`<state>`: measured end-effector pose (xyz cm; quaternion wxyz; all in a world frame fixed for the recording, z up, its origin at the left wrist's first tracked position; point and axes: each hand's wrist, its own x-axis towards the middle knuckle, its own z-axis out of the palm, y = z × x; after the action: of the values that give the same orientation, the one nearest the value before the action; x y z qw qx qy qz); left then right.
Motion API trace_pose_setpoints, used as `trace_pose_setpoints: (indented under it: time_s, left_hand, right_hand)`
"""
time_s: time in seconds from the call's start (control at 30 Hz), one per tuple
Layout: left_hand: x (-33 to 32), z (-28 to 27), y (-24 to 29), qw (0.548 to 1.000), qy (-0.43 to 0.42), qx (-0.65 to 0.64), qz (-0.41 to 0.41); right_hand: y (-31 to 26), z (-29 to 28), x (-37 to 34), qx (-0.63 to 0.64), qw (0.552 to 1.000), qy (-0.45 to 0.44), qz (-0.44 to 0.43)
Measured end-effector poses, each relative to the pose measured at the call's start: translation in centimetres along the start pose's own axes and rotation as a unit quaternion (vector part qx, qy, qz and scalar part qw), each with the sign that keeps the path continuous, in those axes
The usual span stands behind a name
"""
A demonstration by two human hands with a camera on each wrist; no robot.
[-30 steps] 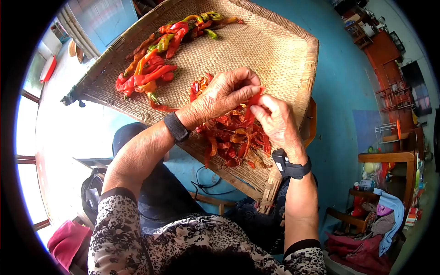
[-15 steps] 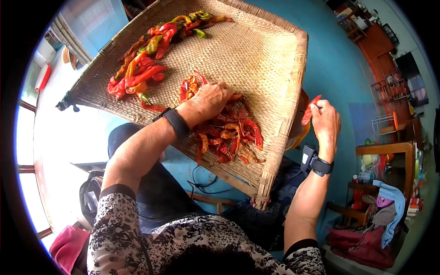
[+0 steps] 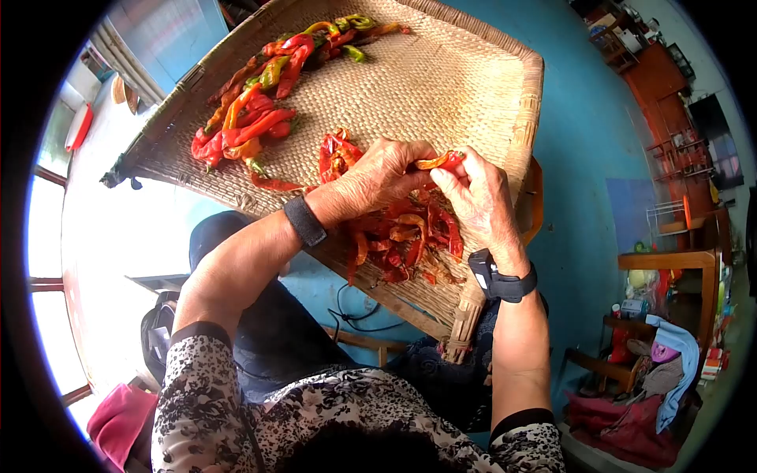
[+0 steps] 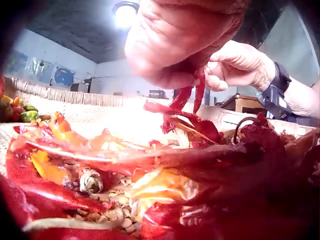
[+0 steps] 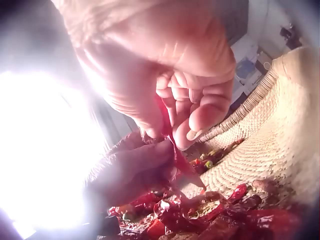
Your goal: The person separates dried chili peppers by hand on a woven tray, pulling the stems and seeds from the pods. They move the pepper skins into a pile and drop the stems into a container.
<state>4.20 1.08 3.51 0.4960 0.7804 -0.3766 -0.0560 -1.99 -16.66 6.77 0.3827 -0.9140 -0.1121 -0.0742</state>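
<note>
Both hands meet over the near part of a woven tray [image 3: 441, 71]. The left hand [image 3: 382, 173] pinches one end of a red-orange pepper [image 3: 438, 161], and the right hand [image 3: 481, 193] pinches its other end. Below them lies a pile of dried red pepper pieces [image 3: 406, 232]. In the left wrist view, the left hand [image 4: 187, 40] is above split red peppers [image 4: 65, 192] with pale seeds among them. The right wrist view has the right hand [image 5: 160, 65] gripping a red strip [image 5: 181, 160] whose lower part hangs beside the left fingers [image 5: 142, 165].
Whole red, orange and green peppers [image 3: 252, 118] lie along the tray's far left side. An orange-edged object [image 3: 535, 201] shows beyond the tray's right rim. Wooden furniture [image 3: 670, 260] and cloths [image 3: 674, 363] stand at the right, and a cable [image 3: 351, 315] lies on the blue floor.
The right hand went out past the tray's right rim with a red piece, then came back beside the left hand. The left hand rose from the pile, and both now hold a pepper.
</note>
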Motion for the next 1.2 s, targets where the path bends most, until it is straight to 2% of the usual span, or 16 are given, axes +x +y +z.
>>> trace_pose_setpoints:
  time_s: [0.2,0.3,0.37,0.47,0.5,0.57,0.6,0.7,0.77,0.83,0.9,0.93,1.03,1.1,1.13,1.2]
  left_hand:
    - [-0.1,-0.5,-0.4,1.000,-0.010,-0.002,-0.007]
    - [-0.1,-0.4,-1.1,0.999,-0.012,0.029,-0.028]
    - [0.0,-0.2,-1.4,0.999,-0.011,0.028,-0.017]
    - [0.1,-0.2,-0.6,0.999,-0.002,0.025,-0.022]
    - [0.1,-0.4,0.0,0.999,0.001,0.021,-0.033]
    - [0.4,-0.4,0.1,0.999,0.024,0.012,-0.032]
    - [0.5,-0.4,0.1,0.999,0.032,-0.009,-0.022]
    - [0.8,-0.3,0.4,0.996,0.034,-0.080,-0.003]
    - [0.8,0.0,0.3,0.993,0.013,-0.115,-0.016]
    - [0.7,0.4,0.6,0.983,0.002,-0.182,-0.032]
    - [0.7,0.7,0.6,0.987,-0.002,-0.162,-0.019]
    - [0.7,0.8,0.5,0.975,-0.018,-0.217,-0.039]
    - [0.6,0.6,0.1,0.965,-0.034,-0.253,-0.062]
    - [0.4,0.0,0.6,0.978,-0.039,-0.198,-0.048]
    - [0.3,-0.6,0.8,0.988,-0.035,-0.151,-0.027]
    - [-0.1,-2.3,0.8,0.999,0.002,-0.011,-0.032]
  right_hand:
    - [1.6,-1.3,-0.2,0.213,0.968,0.130,0.017]
    - [3.3,-4.8,-0.7,0.223,0.938,0.266,0.024]
    - [3.8,-7.1,-1.2,0.090,0.934,0.339,0.072]
    - [6.4,-9.2,-2.7,-0.048,0.941,0.310,0.127]
    - [7.9,-9.5,-2.9,-0.090,0.954,0.260,0.122]
    - [8.2,-9.3,-3.8,-0.249,0.927,0.215,0.182]
    - [7.2,-9.3,-3.7,-0.257,0.928,0.185,0.199]
    - [6.0,-7.5,-3.1,-0.139,0.962,0.225,0.067]
    - [4.2,-5.1,-2.6,-0.074,0.981,0.179,-0.019]
    - [1.7,-2.7,-2.2,-0.056,0.995,0.081,-0.032]
    - [0.5,-1.3,-1.9,-0.061,0.997,-0.006,-0.046]
    - [1.0,-0.4,-1.6,-0.075,0.995,-0.016,-0.071]
    - [1.2,0.8,-1.1,-0.074,0.992,0.024,-0.096]
    - [1.3,0.3,-1.0,-0.079,0.997,-0.011,0.002]
    - [1.2,-0.2,-1.0,-0.118,0.990,0.064,-0.053]
    - [0.9,-2.3,-1.0,-0.142,0.977,0.155,-0.028]
